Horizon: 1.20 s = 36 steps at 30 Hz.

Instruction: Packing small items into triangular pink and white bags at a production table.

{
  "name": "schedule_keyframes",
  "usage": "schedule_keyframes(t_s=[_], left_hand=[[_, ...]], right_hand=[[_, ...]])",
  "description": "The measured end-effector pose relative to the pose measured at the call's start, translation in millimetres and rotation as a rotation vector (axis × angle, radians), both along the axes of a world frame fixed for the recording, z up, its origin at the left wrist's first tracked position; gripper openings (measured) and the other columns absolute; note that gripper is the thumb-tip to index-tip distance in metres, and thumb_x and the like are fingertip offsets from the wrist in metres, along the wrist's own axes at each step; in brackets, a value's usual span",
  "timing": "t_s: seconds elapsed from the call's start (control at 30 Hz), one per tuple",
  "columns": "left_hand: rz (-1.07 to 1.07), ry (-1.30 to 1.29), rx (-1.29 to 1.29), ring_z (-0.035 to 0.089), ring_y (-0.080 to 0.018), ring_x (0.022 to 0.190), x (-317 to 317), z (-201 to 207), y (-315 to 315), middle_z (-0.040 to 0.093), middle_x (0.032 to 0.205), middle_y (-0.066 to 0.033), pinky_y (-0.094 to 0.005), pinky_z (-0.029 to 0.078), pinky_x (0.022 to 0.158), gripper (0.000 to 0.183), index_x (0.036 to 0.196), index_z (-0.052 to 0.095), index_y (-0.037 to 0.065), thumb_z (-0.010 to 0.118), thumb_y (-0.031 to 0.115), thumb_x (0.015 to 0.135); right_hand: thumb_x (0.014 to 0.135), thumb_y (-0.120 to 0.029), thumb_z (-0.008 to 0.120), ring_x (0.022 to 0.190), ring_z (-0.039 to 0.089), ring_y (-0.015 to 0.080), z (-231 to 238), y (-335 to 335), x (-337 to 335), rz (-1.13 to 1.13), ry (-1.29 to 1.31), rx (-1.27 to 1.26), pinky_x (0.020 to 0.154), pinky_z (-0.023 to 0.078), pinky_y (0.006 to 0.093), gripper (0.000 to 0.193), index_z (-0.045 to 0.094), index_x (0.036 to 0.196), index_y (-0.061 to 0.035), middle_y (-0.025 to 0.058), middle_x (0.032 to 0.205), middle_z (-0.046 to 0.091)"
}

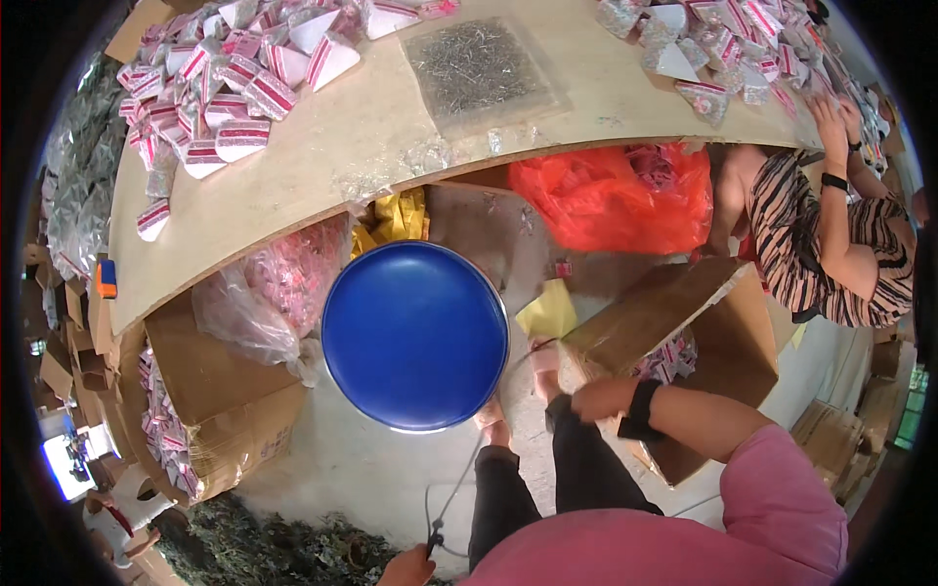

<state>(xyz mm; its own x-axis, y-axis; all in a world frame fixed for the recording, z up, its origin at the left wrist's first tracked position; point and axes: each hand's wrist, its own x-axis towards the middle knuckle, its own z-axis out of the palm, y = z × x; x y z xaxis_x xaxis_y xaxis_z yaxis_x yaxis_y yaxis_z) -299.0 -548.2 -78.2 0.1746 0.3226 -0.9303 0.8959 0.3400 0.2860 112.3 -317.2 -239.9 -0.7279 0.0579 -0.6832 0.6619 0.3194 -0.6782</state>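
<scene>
My left hand (406, 567) is at the bottom edge, closed round a thin dark cord (436, 535) that loops over the floor beside my leg. Its fingers are partly cut off by the frame. On the right, my right hand (603, 398), a black band on its wrist, is closed at the near left rim of an open cardboard box (653, 314). The fingertips are hidden behind the hand. Pink-and-white packets (672, 357) lie inside this box. In front of my feet stands a round stool with a blue seat (415, 335).
A wooden table (332, 161) curves ahead, bearing heaps of packets (239, 93) and a tray of small metal pieces (476, 63). Beneath are a red plastic bag (616, 200) and a pink-filled clear bag (293, 273). Another cardboard box (239, 430) stands left. A person (831, 234) sits at right.
</scene>
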Motion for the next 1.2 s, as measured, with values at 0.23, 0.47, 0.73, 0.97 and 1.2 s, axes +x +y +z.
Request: schedule_keyframes(t_s=[0.23, 0.47, 0.73, 0.97, 1.2], left_hand=[[0.245, 0.231, 0.691, 0.048, -0.0356, 0.113, 46, -62, 88, 0.048, 0.123, -0.0214, -0.0445, 0.035, 0.099, 0.049, 0.124, 0.044, -0.004, 0.062, 0.007, 0.080], [0.297, 0.346, 1.294, 0.026, -0.0374, 0.134, 50, -185, 211, 0.026, 0.144, -0.0230, -0.0539, 0.020, 0.109, 0.067, 0.140, 0.029, 0.001, 0.036, 0.049, 0.093], [0.189, 0.397, 1.382, 0.046, -0.0421, 0.118, 46, -209, 218, 0.043, 0.131, -0.0283, -0.0547, 0.041, 0.091, 0.062, 0.132, 0.039, -0.003, 0.041, 0.044, 0.092], [0.150, 0.428, 1.407, 0.046, -0.0418, 0.118, 48, -237, 223, 0.043, 0.131, -0.0279, -0.0547, 0.041, 0.091, 0.062, 0.132, 0.039, -0.003, 0.041, 0.045, 0.092], [0.100, 0.439, 1.409, 0.046, -0.0416, 0.118, 42, -241, 232, 0.043, 0.131, -0.0275, -0.0546, 0.041, 0.091, 0.062, 0.132, 0.040, -0.003, 0.042, 0.045, 0.092]], right_hand=[[0.083, -0.026, 0.055, 0.055, 0.058, 0.0143, -69, 83, -10, -0.498, 0.208, -0.407, 0.045, 0.047, 0.0293, 0.025, 0.058, 0.073, -0.0042, 0.0063, 0.067, 0.061], [0.079, -0.009, 0.057, 0.062, 0.060, 0.0199, -353, 136, 123, -0.454, -0.254, 0.833, 0.049, 0.049, 0.0320, 0.005, 0.056, 0.077, -0.0044, 0.0055, 0.071, 0.059], [0.076, -0.014, 0.059, 0.079, 0.060, 0.0361, -491, 153, 120, -1.067, -0.486, 0.632, 0.078, 0.049, 0.0446, 0.012, 0.059, 0.080, -0.0036, 0.0167, 0.084, 0.063], [0.082, -0.012, 0.056, 0.100, 0.058, 0.0329, -578, 146, 119, -0.972, -0.420, 1.102, 0.083, 0.050, 0.0446, 0.045, 0.044, 0.125, -0.0110, 0.0148, 0.120, 0.054], [0.083, -0.009, 0.053, 0.107, 0.056, 0.0273, -641, 133, 141, -0.948, -0.394, 1.175, 0.081, 0.052, 0.0399, 0.047, 0.043, 0.129, -0.0150, 0.0100, 0.120, 0.056]])
